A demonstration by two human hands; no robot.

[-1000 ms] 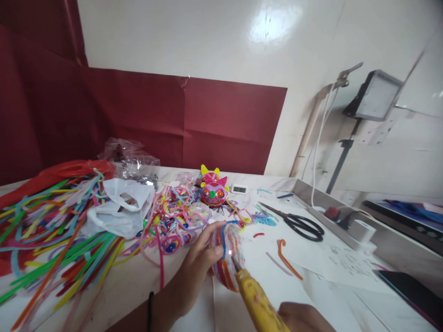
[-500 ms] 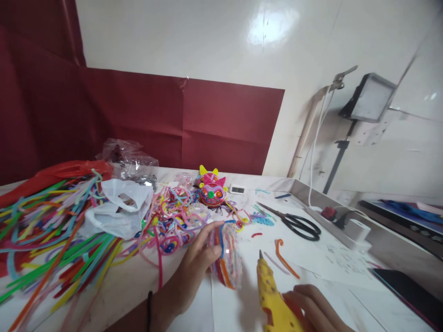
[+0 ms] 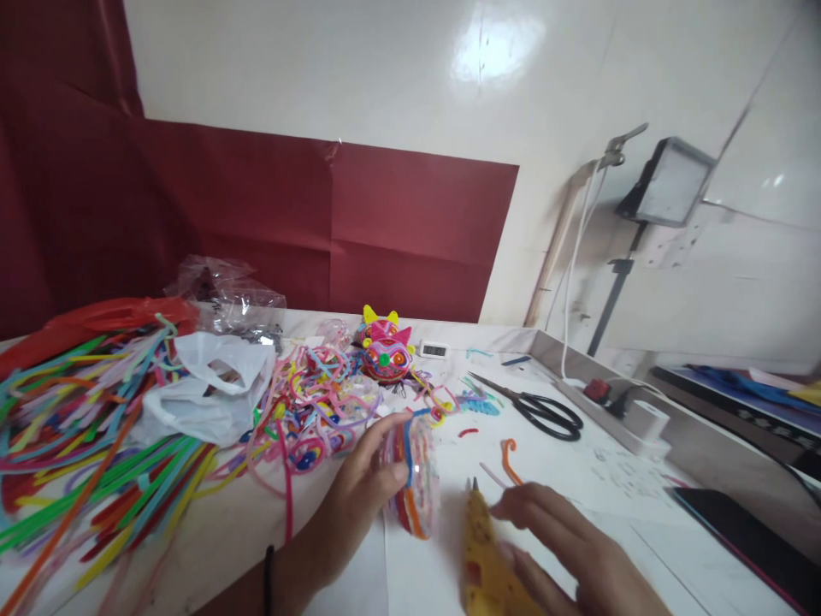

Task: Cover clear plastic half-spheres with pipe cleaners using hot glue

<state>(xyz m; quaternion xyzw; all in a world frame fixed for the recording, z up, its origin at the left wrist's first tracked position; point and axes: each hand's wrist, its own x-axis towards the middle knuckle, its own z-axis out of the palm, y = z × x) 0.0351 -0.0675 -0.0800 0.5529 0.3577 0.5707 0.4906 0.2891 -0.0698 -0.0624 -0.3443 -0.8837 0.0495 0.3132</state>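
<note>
A: What does the left hand (image 3: 346, 500) have?

B: The striped piece (image 3: 414, 500); the grip is narrow, with the thumb on the face and the forefinger stretched along the upper edge; a blue strip and an orange one show there; a black band (image 3: 268, 582) circles the wrist.

A: Where is the piece, then?

B: Front and middle, over the white paper (image 3: 416, 586); I can't tell if its lower edge touches down; it is apart from the glue gun (image 3: 482, 565), which is on its right.

A: And the right hand (image 3: 574, 547)?

B: Right beside the gun, fingers bent and thumb at the yellow body; I can't tell whether it grips, since the gun is blurred; the nozzle looks doubled and points away from the person.

A: What lies about them?

B: An orange curl (image 3: 510, 464) just beyond the right hand; the scissors (image 3: 545, 415) farther off, blades partly apart; a figure (image 3: 386, 355) with yellow and pink ears at the back, near a small display (image 3: 434, 349); on the left, a white bag (image 3: 198, 411) among heaps of coloured strips (image 3: 121, 488).
</note>
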